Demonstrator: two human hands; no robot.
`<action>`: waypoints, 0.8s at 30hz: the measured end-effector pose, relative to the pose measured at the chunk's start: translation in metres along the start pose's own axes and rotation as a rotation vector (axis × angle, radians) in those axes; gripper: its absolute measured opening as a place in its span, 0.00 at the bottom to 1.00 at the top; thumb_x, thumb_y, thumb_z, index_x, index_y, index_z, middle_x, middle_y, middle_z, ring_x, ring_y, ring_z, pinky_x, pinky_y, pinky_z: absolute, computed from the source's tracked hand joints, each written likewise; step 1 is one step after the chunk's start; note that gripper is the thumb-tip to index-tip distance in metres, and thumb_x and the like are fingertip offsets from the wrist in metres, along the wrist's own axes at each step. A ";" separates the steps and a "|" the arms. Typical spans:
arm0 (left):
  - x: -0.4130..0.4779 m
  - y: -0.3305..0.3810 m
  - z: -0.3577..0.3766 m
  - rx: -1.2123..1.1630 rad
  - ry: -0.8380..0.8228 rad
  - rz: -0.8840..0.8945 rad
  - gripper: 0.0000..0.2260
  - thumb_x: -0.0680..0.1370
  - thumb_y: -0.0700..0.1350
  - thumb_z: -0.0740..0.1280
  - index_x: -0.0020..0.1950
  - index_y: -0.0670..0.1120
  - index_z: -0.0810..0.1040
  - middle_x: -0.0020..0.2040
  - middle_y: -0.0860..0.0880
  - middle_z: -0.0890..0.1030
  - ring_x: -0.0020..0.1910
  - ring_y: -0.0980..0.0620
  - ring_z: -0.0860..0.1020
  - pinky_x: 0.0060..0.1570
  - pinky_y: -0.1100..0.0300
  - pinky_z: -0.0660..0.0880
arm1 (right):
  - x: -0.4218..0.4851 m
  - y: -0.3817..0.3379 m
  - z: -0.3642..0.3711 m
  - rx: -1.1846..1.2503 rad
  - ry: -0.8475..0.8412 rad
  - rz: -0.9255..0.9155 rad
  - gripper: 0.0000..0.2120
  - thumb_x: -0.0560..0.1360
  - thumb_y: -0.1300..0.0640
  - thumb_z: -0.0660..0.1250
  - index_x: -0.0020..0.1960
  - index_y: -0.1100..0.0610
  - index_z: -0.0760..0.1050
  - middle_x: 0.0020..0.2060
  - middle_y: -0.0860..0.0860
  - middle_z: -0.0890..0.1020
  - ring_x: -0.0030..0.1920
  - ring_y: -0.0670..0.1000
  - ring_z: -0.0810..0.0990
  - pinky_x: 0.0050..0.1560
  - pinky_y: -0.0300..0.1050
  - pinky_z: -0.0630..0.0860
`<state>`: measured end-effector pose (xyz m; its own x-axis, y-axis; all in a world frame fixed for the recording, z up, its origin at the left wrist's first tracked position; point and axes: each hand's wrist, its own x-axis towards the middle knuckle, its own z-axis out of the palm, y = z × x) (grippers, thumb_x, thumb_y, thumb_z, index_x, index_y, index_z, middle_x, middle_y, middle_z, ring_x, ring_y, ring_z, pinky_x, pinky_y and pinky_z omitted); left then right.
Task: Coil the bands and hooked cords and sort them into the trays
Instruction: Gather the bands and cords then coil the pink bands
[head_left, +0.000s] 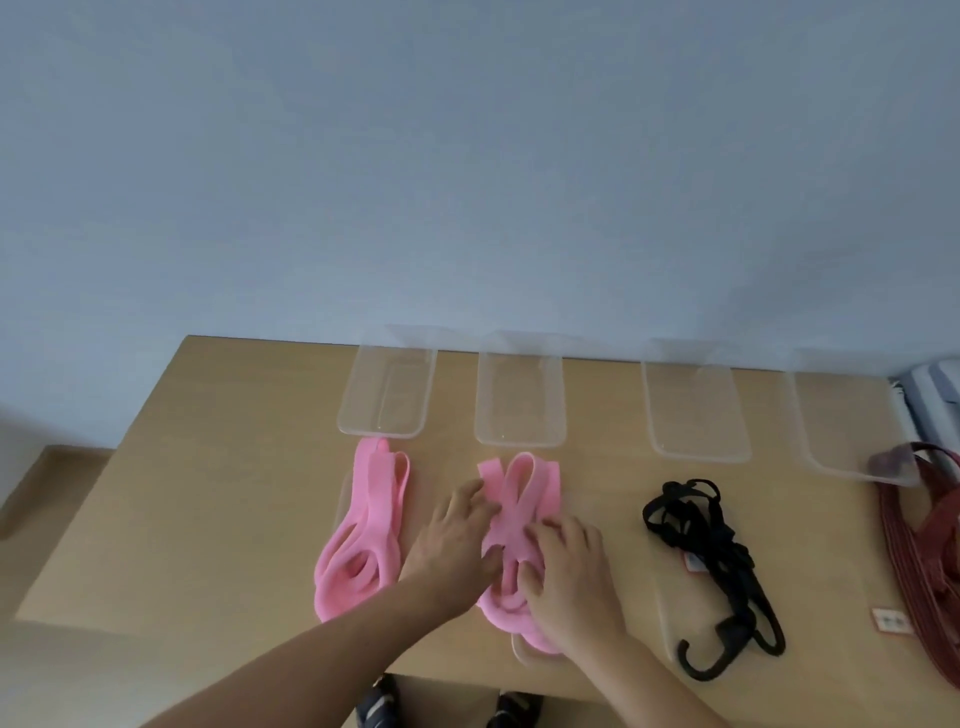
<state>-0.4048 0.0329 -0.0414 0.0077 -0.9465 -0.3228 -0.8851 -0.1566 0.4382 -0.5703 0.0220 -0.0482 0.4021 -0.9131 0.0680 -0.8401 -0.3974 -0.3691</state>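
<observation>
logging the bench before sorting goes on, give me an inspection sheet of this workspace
surface: light wooden table
job's things: four clear trays in a row at the back; left pink band, right pink band, black hooked cord and red hooked cord lie loose in front
clutter: small white tag beside the red hooked cord
hands: left hand flat on the right pink band; right hand on it too, grip blurred
cables: nothing seen
surroundings: blue-grey wall; dark shoes below the near edge

Along the table's (218, 493) far edge stood four trays (519, 444); nearer, from left to right, lay one band (363, 530), a second band (524, 483), a hooked cord (711, 561), another cord (930, 561).
</observation>
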 end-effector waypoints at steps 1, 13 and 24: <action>-0.002 0.000 0.000 0.000 -0.007 0.002 0.24 0.79 0.53 0.62 0.75 0.54 0.64 0.78 0.53 0.56 0.74 0.50 0.60 0.70 0.56 0.64 | 0.001 0.000 0.002 0.017 -0.010 0.008 0.17 0.58 0.58 0.80 0.46 0.57 0.82 0.41 0.52 0.81 0.40 0.56 0.80 0.40 0.50 0.81; -0.002 -0.003 -0.027 0.129 -0.225 0.016 0.26 0.80 0.50 0.62 0.78 0.51 0.62 0.79 0.48 0.58 0.76 0.45 0.58 0.73 0.47 0.62 | 0.009 -0.003 -0.007 -0.125 -0.214 0.069 0.17 0.77 0.44 0.60 0.62 0.49 0.72 0.59 0.47 0.74 0.59 0.51 0.72 0.56 0.44 0.70; -0.126 -0.098 -0.117 -0.054 0.135 -0.175 0.27 0.79 0.49 0.65 0.77 0.50 0.63 0.77 0.49 0.63 0.73 0.46 0.64 0.70 0.53 0.64 | 0.037 -0.154 -0.028 -0.004 -0.240 -0.208 0.17 0.77 0.49 0.63 0.64 0.52 0.73 0.63 0.50 0.74 0.66 0.56 0.69 0.62 0.48 0.67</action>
<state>-0.2641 0.1344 0.0544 0.2245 -0.9320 -0.2846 -0.8388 -0.3335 0.4304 -0.4364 0.0472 0.0373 0.6394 -0.7648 -0.0790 -0.7321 -0.5741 -0.3668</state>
